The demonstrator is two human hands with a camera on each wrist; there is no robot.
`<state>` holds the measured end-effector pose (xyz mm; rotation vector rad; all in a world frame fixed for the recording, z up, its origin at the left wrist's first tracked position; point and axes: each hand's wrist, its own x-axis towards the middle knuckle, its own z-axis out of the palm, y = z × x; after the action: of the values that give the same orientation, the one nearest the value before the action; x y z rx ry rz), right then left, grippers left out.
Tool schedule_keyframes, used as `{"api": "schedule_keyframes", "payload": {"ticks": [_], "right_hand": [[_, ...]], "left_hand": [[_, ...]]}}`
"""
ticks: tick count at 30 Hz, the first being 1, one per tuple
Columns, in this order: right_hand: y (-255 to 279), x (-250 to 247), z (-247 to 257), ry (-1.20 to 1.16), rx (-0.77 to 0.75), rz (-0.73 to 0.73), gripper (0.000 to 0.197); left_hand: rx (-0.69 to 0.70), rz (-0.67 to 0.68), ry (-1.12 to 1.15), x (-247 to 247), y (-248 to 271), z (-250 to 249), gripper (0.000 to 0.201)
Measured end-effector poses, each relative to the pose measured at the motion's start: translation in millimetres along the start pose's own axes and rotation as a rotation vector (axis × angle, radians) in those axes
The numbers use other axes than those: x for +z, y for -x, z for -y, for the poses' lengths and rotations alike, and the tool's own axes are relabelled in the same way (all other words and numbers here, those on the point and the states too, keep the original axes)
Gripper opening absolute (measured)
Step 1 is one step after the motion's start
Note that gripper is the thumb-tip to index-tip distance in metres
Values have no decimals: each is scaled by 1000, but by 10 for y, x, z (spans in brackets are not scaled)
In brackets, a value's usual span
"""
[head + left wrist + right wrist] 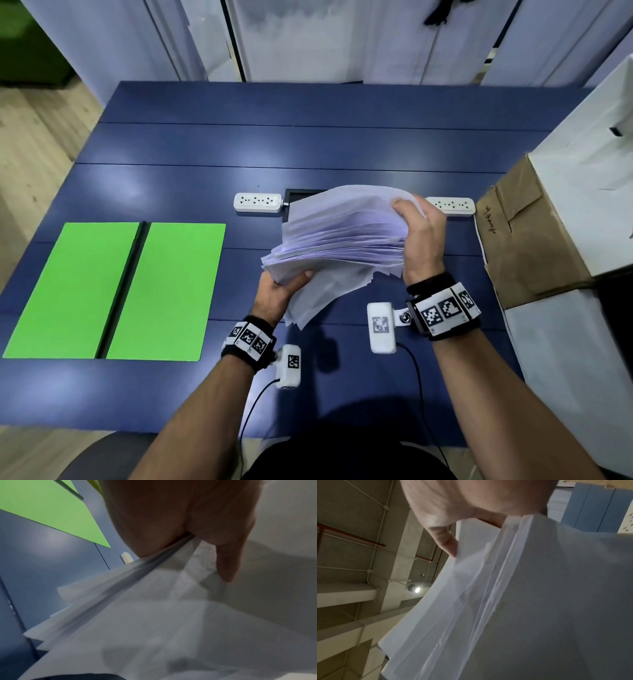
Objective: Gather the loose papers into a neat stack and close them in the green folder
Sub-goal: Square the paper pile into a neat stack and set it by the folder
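Observation:
A thick, fanned bundle of white papers (pixel 342 236) is lifted off the blue table (pixel 308 144), tilted with its sheets out of line. My left hand (pixel 284 291) grips the bundle's lower left corner, thumb on top. Along the right edge, my right hand (pixel 419 236) grips the sheets with its fingers curled over their top. The green folder (pixel 116 291) lies open and flat at the left of the table, apart from both hands. In the left wrist view the papers (pixel 171 615) fill the frame under my thumb. The right wrist view shows the papers (pixel 539 601) held up against the ceiling.
Two white power strips (pixel 257 202) (pixel 452 205) and a black frame (pixel 301 195) lie behind the papers. A brown paper bag (pixel 527 240) and white boxes (pixel 582 192) stand at the table's right edge. Cables run from the wrist cameras toward my body.

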<state>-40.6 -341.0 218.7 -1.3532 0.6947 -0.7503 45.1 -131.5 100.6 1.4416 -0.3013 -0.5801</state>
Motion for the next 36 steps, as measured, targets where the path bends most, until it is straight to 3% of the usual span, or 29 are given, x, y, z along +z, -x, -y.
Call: {"api": "schedule_keyframes", "payload": {"ticks": [2, 7, 9, 13, 19, 22, 25, 28, 30, 32, 36], "right_hand": [[-10, 2, -8, 16, 8, 7, 17], [62, 62, 72, 56, 16, -17, 53], [36, 61, 31, 64, 8, -17, 46], [-42, 29, -69, 145, -22, -31, 2], [-40, 12, -83, 77, -43, 33, 8], [-100, -199, -132, -32, -88, 140, 33], [-168, -557, -393, 13, -60, 349, 99], [-66, -742, -659, 113, 94, 483, 145], [33, -718, -788, 206, 151, 506, 160], [44, -628, -894, 227, 143, 425, 153], [-34, -518, -997, 220, 106, 207, 109]], "left_hand": [[-9, -2, 13, 5, -2, -2, 35], [-29, -3, 29, -2, 4, -4, 36], [-28, 2, 27, -13, 2, 11, 38], [-37, 5, 31, -9, 7, 7, 40], [-60, -58, 48, 34, -6, 10, 27], [-93, -128, 78, 23, -1, 43, 14], [-73, -168, 77, -38, -20, 33, 15], [-58, -195, 106, -90, -77, -29, 19], [-49, -186, 104, -102, -100, -84, 22], [-42, -161, 109, -110, -118, -118, 26], [-28, -155, 107, -122, -117, -124, 32]]}}
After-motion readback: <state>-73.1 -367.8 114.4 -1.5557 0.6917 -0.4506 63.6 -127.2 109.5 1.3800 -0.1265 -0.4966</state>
